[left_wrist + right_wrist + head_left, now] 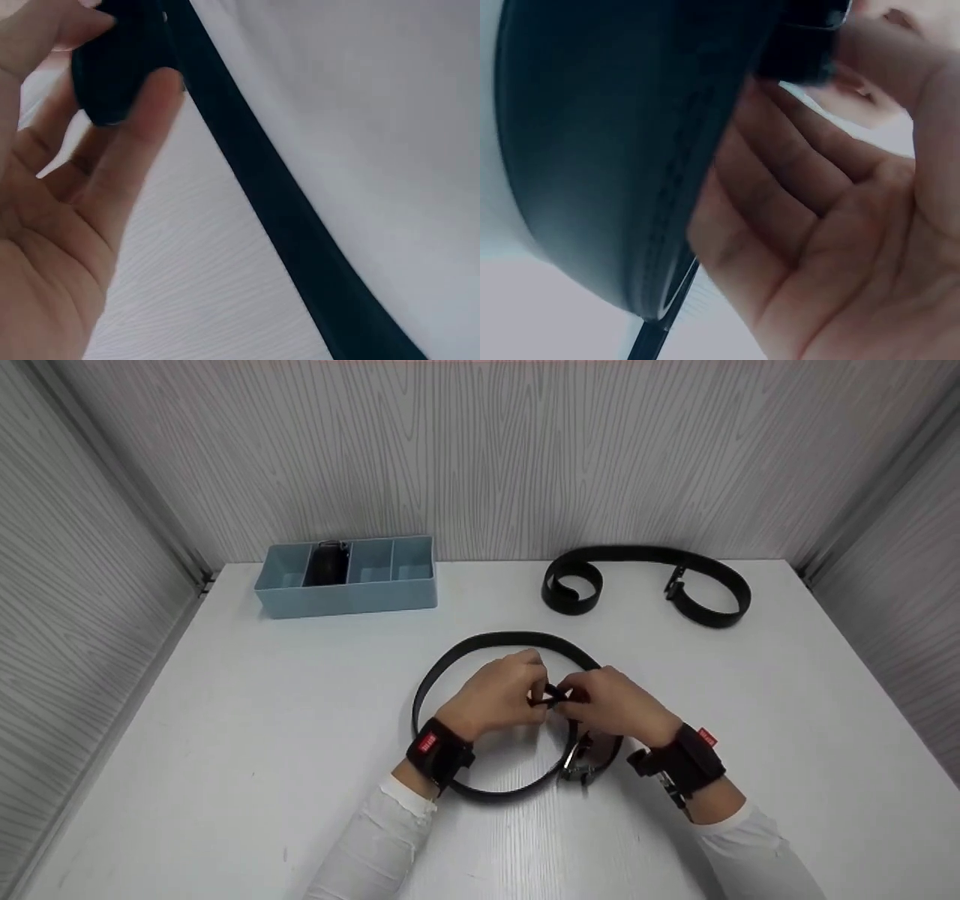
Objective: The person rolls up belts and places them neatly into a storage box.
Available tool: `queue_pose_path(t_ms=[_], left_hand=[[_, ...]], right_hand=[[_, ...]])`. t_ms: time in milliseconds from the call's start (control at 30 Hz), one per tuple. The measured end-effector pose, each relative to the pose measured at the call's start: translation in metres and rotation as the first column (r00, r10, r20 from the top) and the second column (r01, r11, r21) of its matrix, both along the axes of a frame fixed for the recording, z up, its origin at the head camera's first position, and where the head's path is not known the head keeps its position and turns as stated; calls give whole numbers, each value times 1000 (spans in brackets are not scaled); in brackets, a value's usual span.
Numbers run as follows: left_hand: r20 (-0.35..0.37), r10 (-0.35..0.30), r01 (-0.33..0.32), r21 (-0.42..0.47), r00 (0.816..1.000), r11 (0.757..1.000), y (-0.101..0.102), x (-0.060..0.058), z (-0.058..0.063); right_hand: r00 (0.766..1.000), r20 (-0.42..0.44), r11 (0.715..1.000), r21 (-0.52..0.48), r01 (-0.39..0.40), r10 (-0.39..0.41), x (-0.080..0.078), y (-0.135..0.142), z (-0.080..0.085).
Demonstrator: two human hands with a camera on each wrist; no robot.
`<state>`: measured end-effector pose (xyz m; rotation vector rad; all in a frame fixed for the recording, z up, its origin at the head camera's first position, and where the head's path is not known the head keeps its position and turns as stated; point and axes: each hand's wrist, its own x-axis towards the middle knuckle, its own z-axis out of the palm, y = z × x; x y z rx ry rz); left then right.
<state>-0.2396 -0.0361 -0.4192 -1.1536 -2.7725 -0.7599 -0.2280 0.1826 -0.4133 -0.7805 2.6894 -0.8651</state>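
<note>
A black belt (517, 639) lies in a wide loop on the white table, its metal buckle (577, 772) at the loop's near right side. My left hand (502, 690) pinches the belt's end at the middle of the loop; the left wrist view shows a rounded belt tip (112, 90) between thumb and fingers. Close beside it, my right hand (619, 701) pinches a short dark piece of the belt (799, 52) between thumb and fingers. A broad curve of belt strap (577, 150) passes in front of the right palm in the right wrist view.
At the back left stands a blue tray (345, 600) with several compartments, one holding a dark object (328, 564) with a thin loop on top. Another black belt (645, 553) lies at the back right, one end coiled, a buckle (675, 585) near the other.
</note>
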Motion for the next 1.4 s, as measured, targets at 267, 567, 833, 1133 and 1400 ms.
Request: queue_pose_path(t_ms=[267,567,833,1133,1400], left_hand=[[-109,-65,88,218,992,972,-7,-5,3],[-26,-44,48,235,999,971,-10,-7,2],[-82,-20,34,174,996,984,-9,-6,-2],[-73,28,-17,142,997,990,-10,-7,0],[-40,76,-68,165,996,984,-8,-4,1]], right_hand=[[985,-154,995,-74,64,-75,-3,3,3],[973,-82,963,-182,196,-214,-2,-1,2],[964,109,919,-295,263,-241,-4,0,-1],[942,304,888,-381,257,-142,-6,1,-1],[931,359,854,-459,244,-73,-4,-3,0]])
